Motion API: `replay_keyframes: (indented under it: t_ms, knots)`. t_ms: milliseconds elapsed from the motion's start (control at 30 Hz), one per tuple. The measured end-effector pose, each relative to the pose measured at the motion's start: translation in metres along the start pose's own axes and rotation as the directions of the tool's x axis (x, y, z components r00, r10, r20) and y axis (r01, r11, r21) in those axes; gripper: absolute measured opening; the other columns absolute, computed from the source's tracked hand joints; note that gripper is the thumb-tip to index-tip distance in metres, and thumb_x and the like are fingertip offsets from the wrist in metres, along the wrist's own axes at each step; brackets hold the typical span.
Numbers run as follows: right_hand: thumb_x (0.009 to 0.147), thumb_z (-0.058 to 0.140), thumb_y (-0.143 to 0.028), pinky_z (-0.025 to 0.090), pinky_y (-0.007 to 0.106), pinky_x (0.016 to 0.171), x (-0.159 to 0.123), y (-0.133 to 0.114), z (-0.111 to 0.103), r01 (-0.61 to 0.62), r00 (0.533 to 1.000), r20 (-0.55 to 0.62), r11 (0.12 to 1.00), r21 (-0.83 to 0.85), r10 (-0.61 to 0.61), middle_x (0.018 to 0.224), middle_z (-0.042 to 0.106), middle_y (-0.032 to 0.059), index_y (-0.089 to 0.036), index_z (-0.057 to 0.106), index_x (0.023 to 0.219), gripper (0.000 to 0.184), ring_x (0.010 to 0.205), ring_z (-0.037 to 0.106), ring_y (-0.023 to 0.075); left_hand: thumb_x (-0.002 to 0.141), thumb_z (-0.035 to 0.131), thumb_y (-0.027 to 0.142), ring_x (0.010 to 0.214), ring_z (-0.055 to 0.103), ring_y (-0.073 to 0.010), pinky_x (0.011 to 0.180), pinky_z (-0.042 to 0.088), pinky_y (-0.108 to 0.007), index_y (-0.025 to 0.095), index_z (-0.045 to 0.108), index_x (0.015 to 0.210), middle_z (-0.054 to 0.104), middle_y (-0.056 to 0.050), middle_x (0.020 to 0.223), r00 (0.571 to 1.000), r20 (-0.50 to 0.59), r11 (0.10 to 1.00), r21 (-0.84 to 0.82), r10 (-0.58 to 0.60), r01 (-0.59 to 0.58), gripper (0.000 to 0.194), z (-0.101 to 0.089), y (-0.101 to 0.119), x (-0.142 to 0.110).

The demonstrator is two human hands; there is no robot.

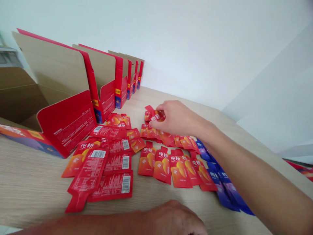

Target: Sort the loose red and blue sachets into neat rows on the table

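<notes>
My right hand (174, 118) reaches across the wooden table (29, 182) and pinches a small red sachet (152, 115) at the far end of a row of red sachets (168, 164). My left hand (171, 218) rests low at the near edge, seen from the back, its fingers hidden. A loose pile of red sachets (105, 163), some showing barcodes, lies to the left. Blue sachets (225, 189) lie under my right forearm.
Several open red and cardboard boxes (66, 120) stand in a line along the left, running back to the white wall. More red packaging (303, 169) shows at the right edge. The table's near edge runs along the bottom left.
</notes>
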State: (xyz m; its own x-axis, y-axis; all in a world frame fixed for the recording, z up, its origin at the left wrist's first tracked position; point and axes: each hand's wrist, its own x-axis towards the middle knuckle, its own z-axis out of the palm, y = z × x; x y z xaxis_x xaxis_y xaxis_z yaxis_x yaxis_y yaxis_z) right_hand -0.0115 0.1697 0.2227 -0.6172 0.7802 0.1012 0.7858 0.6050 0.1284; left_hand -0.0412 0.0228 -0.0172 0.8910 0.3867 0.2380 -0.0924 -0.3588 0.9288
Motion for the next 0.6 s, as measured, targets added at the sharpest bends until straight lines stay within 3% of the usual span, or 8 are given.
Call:
replay_keyframes:
  t_ms: [67,167,367,467,600]
  knots:
    - [0.102,0.062,-0.057,0.051,0.034,0.074,0.003,0.030,0.018,-0.250,0.961,0.125,0.968,0.002,0.248,0.086,0.077,0.0137,-0.014,0.080,0.091,0.048,0.082,0.072,0.0254,0.088,0.073,0.029,0.079,0.071,-0.0146,0.070,0.051,-0.019,0.020,0.070,0.092,0.069,0.000,0.083,0.999,-0.015,1.000,-0.008,0.030,-0.030,0.011,0.001,-0.003,0.000]
    - [0.103,0.062,-0.060,0.053,0.033,0.071,0.008,0.055,0.050,-0.398,0.889,0.240,0.917,-0.021,0.391,0.083,0.077,0.0180,-0.009,0.082,0.093,0.055,0.081,0.075,0.0275,0.086,0.074,0.031,0.079,0.071,-0.0153,0.069,0.052,-0.019,0.019,0.072,0.093,0.071,-0.001,0.083,1.000,0.007,1.000,-0.004,0.021,-0.021,0.014,0.002,-0.005,-0.001]
    - [0.103,0.068,-0.058,0.059,0.035,0.084,0.019,0.062,0.090,-0.451,0.833,0.331,0.891,-0.055,0.442,0.087,0.079,0.0203,-0.008,0.082,0.107,0.052,0.095,0.079,0.0314,0.084,0.072,0.028,0.079,0.072,-0.0161,0.067,0.050,-0.020,0.020,0.070,0.090,0.071,-0.001,0.081,0.999,0.028,0.999,0.022,-0.032,0.031,0.010,-0.001,0.001,0.000]
    - [0.104,0.069,-0.058,0.060,0.037,0.093,0.023,0.060,0.098,-0.468,0.810,0.365,0.881,-0.068,0.458,0.100,0.080,0.0165,-0.011,0.079,0.113,0.049,0.100,0.078,0.0273,0.084,0.067,0.025,0.079,0.071,-0.0158,0.068,0.049,-0.020,0.020,0.064,0.083,0.071,-0.001,0.081,0.997,0.052,0.999,0.020,-0.052,0.051,0.006,-0.004,0.004,0.001]
    - [0.107,0.067,-0.056,0.062,0.041,0.096,0.026,0.057,0.100,-0.483,0.785,0.409,0.873,-0.066,0.466,0.115,0.077,0.0109,-0.014,0.074,0.118,0.044,0.102,0.075,0.0209,0.085,0.067,0.032,0.079,0.070,-0.0158,0.067,0.049,-0.022,0.021,0.051,0.072,0.068,-0.001,0.080,0.993,0.085,0.996,0.007,-0.085,0.085,0.024,-0.004,0.005,0.003]
